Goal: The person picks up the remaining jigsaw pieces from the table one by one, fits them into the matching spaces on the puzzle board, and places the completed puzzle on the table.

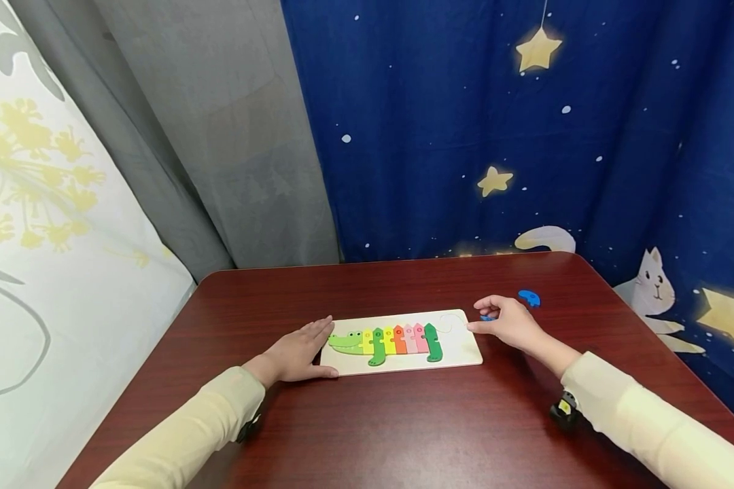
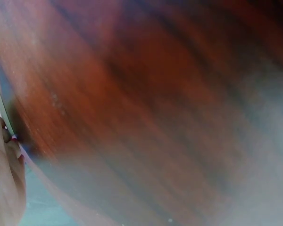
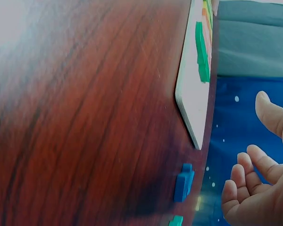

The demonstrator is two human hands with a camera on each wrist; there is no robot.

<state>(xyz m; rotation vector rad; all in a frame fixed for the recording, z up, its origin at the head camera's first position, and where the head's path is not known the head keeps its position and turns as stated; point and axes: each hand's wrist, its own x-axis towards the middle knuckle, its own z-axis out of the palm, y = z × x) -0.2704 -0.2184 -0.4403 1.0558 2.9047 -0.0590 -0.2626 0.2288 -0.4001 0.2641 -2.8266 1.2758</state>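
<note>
A pale wooden puzzle board [image 1: 459,353] lies on the table, holding a crocodile made of coloured pieces. Its light green head [image 1: 345,345] points left, and a dark green leg piece [image 1: 433,343] sits at the right of the body. Only a bare outline shows on the board beyond that leg. My left hand [image 1: 296,352] rests at the board's left edge, fingers extended and thumb at the near corner. Beside the right end hovers my right hand [image 1: 506,322], thumb and fingers apart with nothing between them. Partly behind its fingers lies a blue piece [image 3: 184,183] on the table.
Another blue piece [image 1: 529,298] lies farther back on the right. In the right wrist view, a teal-green piece [image 3: 176,221] shows at the bottom edge. Curtains [image 1: 434,136] hang behind the dark red-brown table [image 1: 391,428]. The left wrist view is mostly blurred tabletop.
</note>
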